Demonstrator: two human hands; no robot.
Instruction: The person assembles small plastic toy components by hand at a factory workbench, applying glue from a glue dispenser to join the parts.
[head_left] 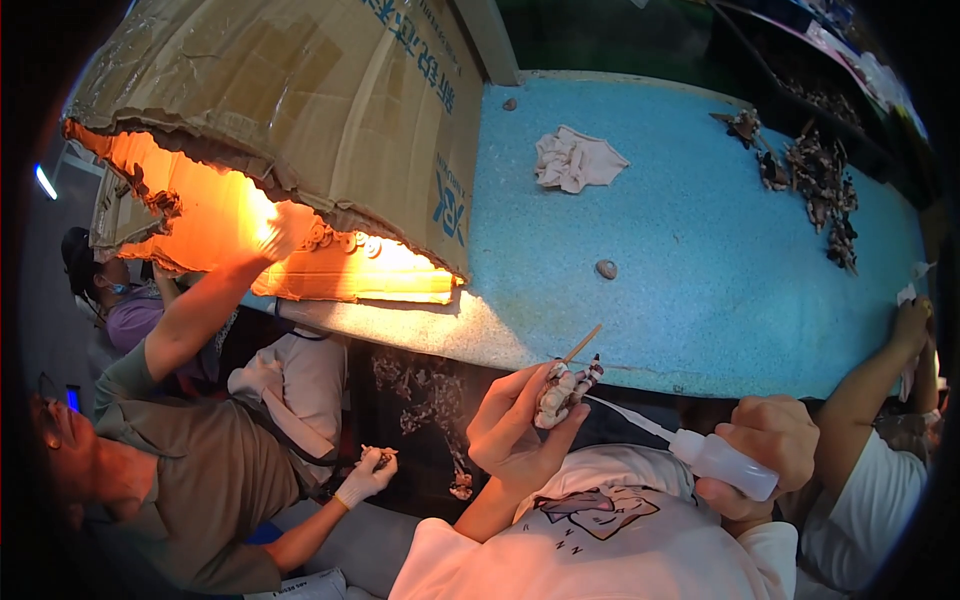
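1. Gripping with the left hand (512,430), just in front of the near edge of the blue surface (690,250): a small pale shell-like piece (553,398) with dark marks, pinched between thumb and fingers.
2. Rising from this piece, slanting toward the surface: a thin wooden stick (582,343).
3. Gripping with the right hand (775,445), also in front of the near edge of the surface, but farther to the right: a whitish squeeze bottle (728,464), tilted, with fingers closed around it.
4. Pointing from the bottle toward the piece: a thin white nozzle (632,417), very near; cannot tell if touching.
5. Standing on the left part of the surface: a large cardboard box (300,100), ragged at its opening, glowing orange inside, with round pieces (350,243) in it.
6. Reaching into this box from in front of the surface: a co-worker's bare hand (288,230), blurred in the glare; cannot tell if holding something.
7. In front of the surface, at the left: a white-gloved hand (360,484), holding a small brownish piece (376,458).
8. Lying on the surface: a small round shell (606,268) near the middle, a crumpled pale cloth (578,160) toward the far edge, dark clustered pieces (822,190) toward the right end.
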